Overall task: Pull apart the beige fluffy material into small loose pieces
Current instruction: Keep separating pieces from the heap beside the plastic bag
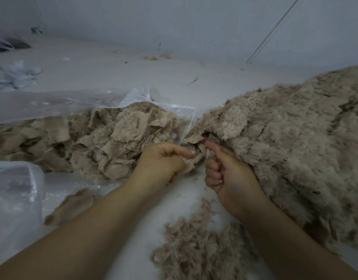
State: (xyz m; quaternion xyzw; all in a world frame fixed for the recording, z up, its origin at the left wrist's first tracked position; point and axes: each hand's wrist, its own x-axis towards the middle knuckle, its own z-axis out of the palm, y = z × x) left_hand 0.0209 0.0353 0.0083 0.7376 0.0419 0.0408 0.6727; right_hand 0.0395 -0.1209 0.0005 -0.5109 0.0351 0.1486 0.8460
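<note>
Pinching one small scrap of beige fluffy material [196,158] between them, both hands, left hand [164,160] and right hand [228,174], curl tight at the near edge of the big pile [295,138] lying right.

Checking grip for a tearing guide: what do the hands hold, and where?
Both pinch one small beige scrap at the edge of the big fluffy heap: left hand on its left end, right hand on its right.
</note>
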